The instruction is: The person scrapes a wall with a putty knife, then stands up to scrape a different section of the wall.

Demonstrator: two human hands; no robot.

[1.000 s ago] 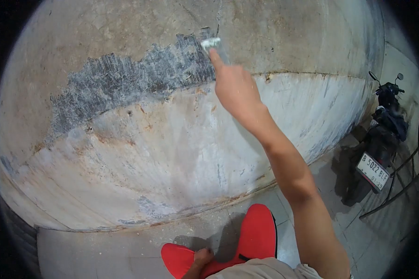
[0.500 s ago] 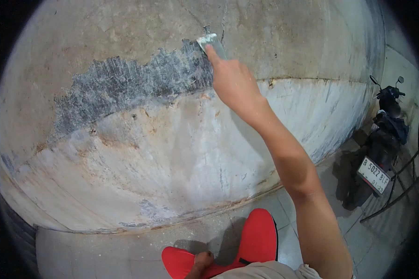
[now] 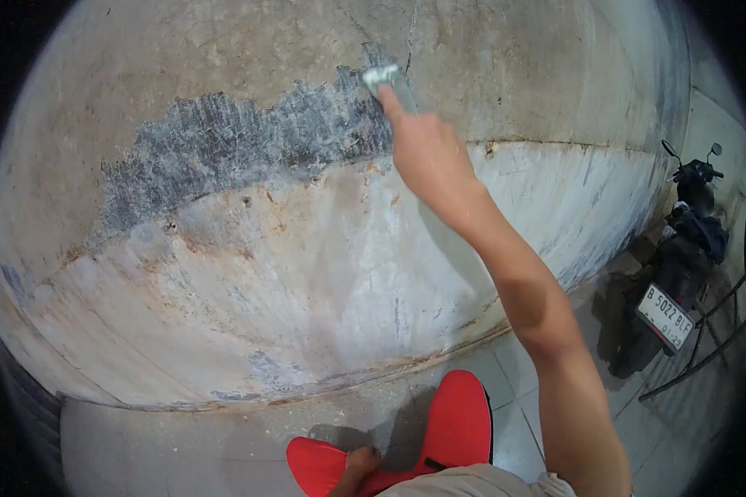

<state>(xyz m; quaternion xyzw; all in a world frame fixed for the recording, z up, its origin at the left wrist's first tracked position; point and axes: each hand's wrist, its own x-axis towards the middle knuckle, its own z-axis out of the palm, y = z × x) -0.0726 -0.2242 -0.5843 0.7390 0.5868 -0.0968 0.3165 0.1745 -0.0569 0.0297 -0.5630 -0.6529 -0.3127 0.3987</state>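
My right hand [image 3: 431, 161] grips a scraper [image 3: 404, 93], its index finger stretched along the blade. The blade's whitish, dusty end lies against the upper wall [image 3: 249, 50], at the right end of a bared grey patch [image 3: 240, 137]. This patch has a jagged upper edge where the beige coating stops. Low in the view, my left hand [image 3: 362, 460] hangs by the red trousers [image 3: 460, 414], its fingers curled. Whether anything is inside them is hidden.
Below the patch, a ledge line with rusty stains tops the whitish lower wall [image 3: 348, 273]. Pale crumbs lie on the tiled floor [image 3: 224, 447]. A parked motorbike [image 3: 675, 273] stands at the right, beside a dark metal frame [image 3: 704, 356]. A crack runs up the wall above the scraper.
My right hand and the scraper have moved slightly right and down. A grey bared strip above the blade now looks wider. My left hand stays by the trousers.
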